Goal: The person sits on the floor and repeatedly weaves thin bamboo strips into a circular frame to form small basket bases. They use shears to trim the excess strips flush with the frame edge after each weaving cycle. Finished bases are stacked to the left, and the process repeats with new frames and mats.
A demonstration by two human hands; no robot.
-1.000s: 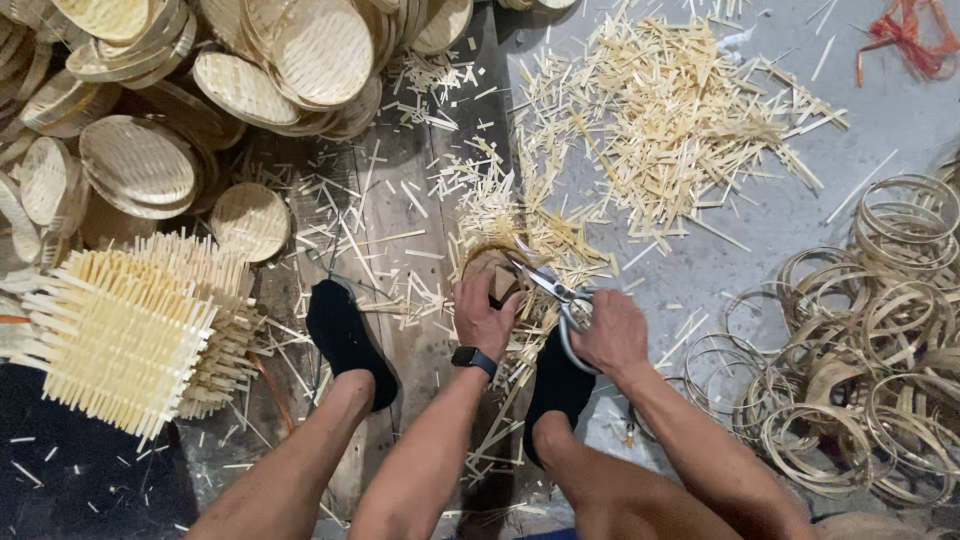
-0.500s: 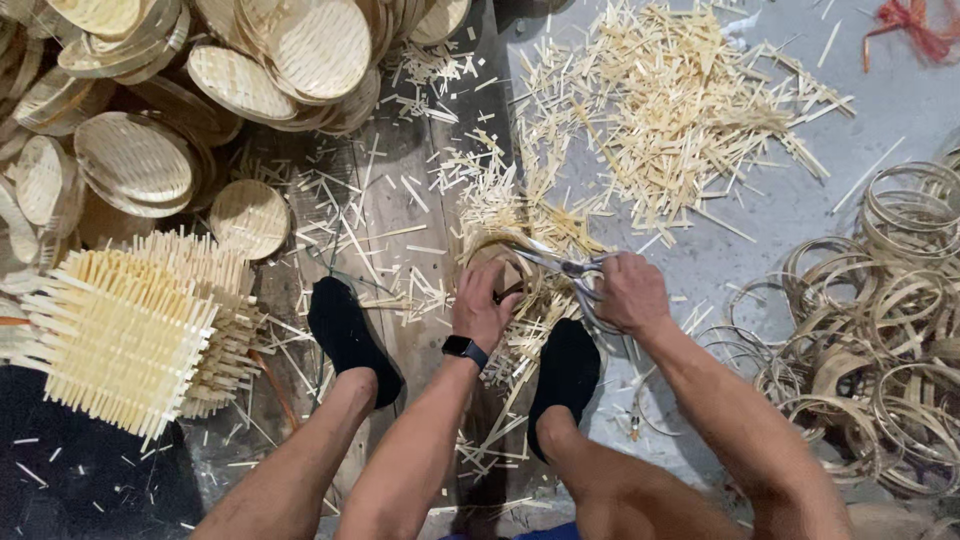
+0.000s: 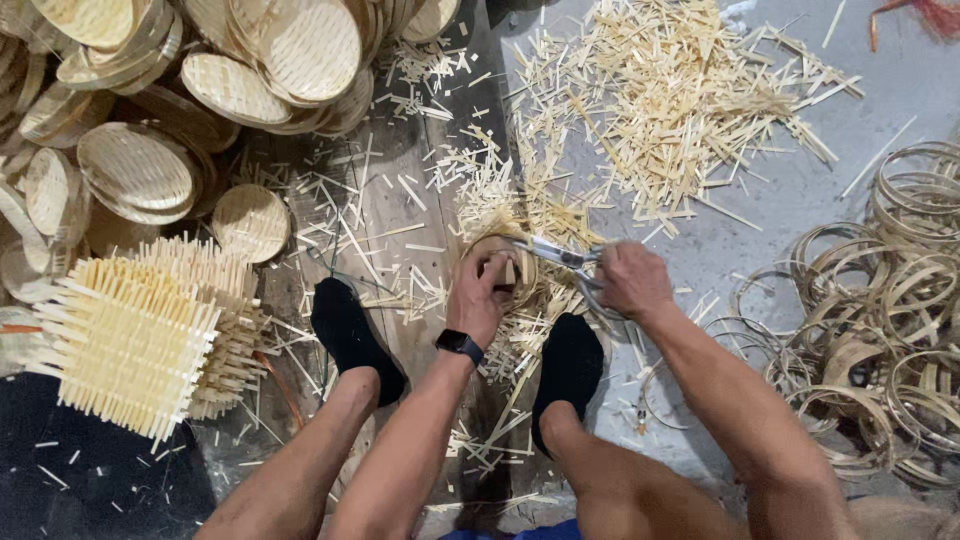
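Where the two legs meet the floor [image 3: 800,190], black-socked feet [image 3: 350,335] sit either side of the work, toes pointing away from the person. No packages, labels or signs visible; everything is loose bamboo stock.

Left hand [image 3: 482,295]: forearm runs up between the legs, black wristwatch [image 3: 459,344] on the wrist, fingers curled shut around a small round woven basket piece [image 3: 500,265], pinning it upright-ish on the wooden plank [image 3: 385,215] between the feet. Grip is closed tight on the rim; thumb position can't tell.

Right hand [image 3: 630,280]: arm comes in from the near right edge, wrist bent inward, fingers closed through the handles of metal scissors [image 3: 560,255]. Blades point left and lie at the basket piece's top edge; how far the blades are apart is too blurred to tell.

Around the basket piece: short bamboo offcuts [image 3: 500,190] scattered across plank and floor.
Near left: a square woven mat with untrimmed splint ends [image 3: 130,345] sticking out on all sides, a second one under it.
Right edge: pile of thin bamboo hoops [image 3: 890,300], overlapping.
Far middle: big heap of cut splints [image 3: 680,110] on the grey floor.
Far left corner: stacks of round woven lids [image 3: 230,70], overlapping, some tilted.
Far right corner: a bit of red string [image 3: 920,15].
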